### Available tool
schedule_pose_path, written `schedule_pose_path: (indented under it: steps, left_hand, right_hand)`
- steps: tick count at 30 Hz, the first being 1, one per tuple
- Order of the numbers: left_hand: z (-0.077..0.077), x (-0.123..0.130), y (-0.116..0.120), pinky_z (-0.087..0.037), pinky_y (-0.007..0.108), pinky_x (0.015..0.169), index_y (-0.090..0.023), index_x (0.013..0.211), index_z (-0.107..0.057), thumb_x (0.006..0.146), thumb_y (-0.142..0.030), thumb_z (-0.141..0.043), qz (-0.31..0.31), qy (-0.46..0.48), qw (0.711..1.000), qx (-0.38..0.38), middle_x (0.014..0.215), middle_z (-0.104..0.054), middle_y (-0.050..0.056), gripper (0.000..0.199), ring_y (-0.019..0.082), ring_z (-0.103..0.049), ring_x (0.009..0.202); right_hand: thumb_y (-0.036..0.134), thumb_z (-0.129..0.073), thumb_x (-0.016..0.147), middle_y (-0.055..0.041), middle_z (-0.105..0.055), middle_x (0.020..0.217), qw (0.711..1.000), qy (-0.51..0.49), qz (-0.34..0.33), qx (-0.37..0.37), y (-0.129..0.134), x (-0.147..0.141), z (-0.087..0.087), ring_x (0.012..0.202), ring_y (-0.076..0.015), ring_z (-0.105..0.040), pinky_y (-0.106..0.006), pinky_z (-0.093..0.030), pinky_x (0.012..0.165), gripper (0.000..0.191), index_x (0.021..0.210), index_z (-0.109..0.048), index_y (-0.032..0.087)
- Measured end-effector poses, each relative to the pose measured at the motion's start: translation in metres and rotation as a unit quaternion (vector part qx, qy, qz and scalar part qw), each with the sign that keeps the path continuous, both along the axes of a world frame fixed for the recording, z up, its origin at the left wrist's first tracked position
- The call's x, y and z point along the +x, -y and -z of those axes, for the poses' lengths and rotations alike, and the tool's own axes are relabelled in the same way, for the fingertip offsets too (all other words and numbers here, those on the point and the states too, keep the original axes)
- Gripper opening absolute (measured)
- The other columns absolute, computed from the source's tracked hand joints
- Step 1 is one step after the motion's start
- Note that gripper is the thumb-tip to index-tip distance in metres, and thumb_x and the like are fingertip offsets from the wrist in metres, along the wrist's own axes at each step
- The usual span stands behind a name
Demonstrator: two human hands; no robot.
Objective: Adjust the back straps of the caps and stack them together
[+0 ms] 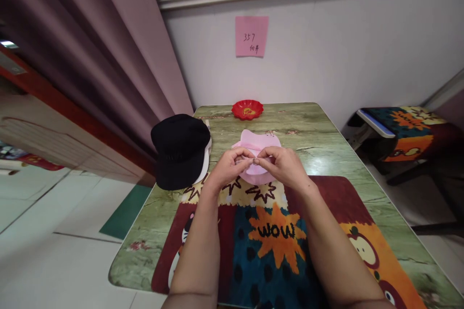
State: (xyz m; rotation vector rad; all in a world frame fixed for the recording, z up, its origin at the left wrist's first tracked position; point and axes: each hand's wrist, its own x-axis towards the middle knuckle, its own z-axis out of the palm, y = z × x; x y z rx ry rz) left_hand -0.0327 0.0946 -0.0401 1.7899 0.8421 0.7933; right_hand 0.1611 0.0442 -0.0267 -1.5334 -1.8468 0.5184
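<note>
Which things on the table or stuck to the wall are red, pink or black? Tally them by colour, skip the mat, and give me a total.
Red: 1 (scalloped dish)
Pink: 2 (wall note; pink item between the left hand and right hand, counted as one)
Black: 1 (cap)
Total: 4

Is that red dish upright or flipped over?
Upright: the red dish has its open side up, with the yellow design inside showing.
</note>
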Motion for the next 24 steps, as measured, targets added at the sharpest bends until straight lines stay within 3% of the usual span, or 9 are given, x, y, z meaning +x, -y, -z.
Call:
schedule_pose_path:
  steps: [4, 11, 16, 20, 24]
  left_hand:
    - [-0.001, -0.002, -0.001, -0.047, 0.027, 0.076, -0.017, 0.090, -0.075, 0.085, -0.031, -0.069, -0.006, -0.026, 0.998, 0.053, 0.090, -0.072, 0.006, 0.017, 0.018, -0.063, 0.084]
    - [-0.003, 0.009, 0.003, -0.044, 0.029, 0.073, -0.018, 0.076, -0.071, 0.084, -0.026, -0.068, -0.076, -0.054, 0.986, 0.142, 0.079, -0.070, 0.002, 0.011, 0.016, -0.061, 0.077]
    - [-0.005, 0.013, 0.005, -0.045, 0.030, 0.076, -0.019, 0.073, -0.071, 0.085, -0.028, -0.070, -0.107, -0.055, 0.981, 0.151, 0.078, -0.071, 0.003, 0.014, 0.018, -0.062, 0.079]
    - [-0.005, 0.005, 0.002, -0.049, 0.031, 0.084, -0.020, 0.090, -0.076, 0.087, -0.033, -0.069, -0.075, -0.046, 0.988, 0.126, 0.093, -0.072, 0.006, 0.015, 0.020, -0.065, 0.092]
    - [-0.002, -0.008, -0.004, -0.051, 0.029, 0.085, -0.021, 0.115, -0.074, 0.091, -0.037, -0.064, -0.059, -0.050, 0.991, 0.106, 0.118, -0.068, 0.009, 0.030, 0.020, -0.064, 0.102]
  right_hand:
    - [0.034, -0.067, 0.090, 0.0031, -0.072, 0.070, 1.000, -0.009, -0.012, -0.002, 0.001, 0.000, -0.002, 0.060, -0.0115, -0.054, -0.025, -0.032, 0.062, 0.015, 0.082, -0.077, 0.024]
    - [0.030, -0.067, 0.087, 0.0014, -0.070, 0.068, 0.999, 0.021, 0.015, 0.025, 0.001, -0.002, -0.001, 0.056, -0.0112, -0.052, -0.026, -0.031, 0.060, 0.014, 0.079, -0.073, 0.021]
    - [0.030, -0.067, 0.087, -0.0006, -0.074, 0.074, 0.997, 0.030, 0.037, 0.058, 0.001, -0.003, 0.001, 0.061, -0.0144, -0.058, -0.027, -0.033, 0.061, 0.014, 0.077, -0.074, 0.022]
    - [0.036, -0.066, 0.090, -0.0013, -0.076, 0.077, 0.999, 0.002, 0.023, 0.041, 0.000, 0.001, 0.000, 0.065, -0.0167, -0.063, -0.028, -0.039, 0.063, 0.018, 0.084, -0.077, 0.025]
    - [0.041, -0.061, 0.094, -0.0045, -0.079, 0.100, 0.997, -0.057, 0.011, 0.046, -0.002, 0.020, 0.002, 0.080, -0.0198, -0.069, -0.030, -0.047, 0.070, 0.026, 0.102, -0.078, 0.025]
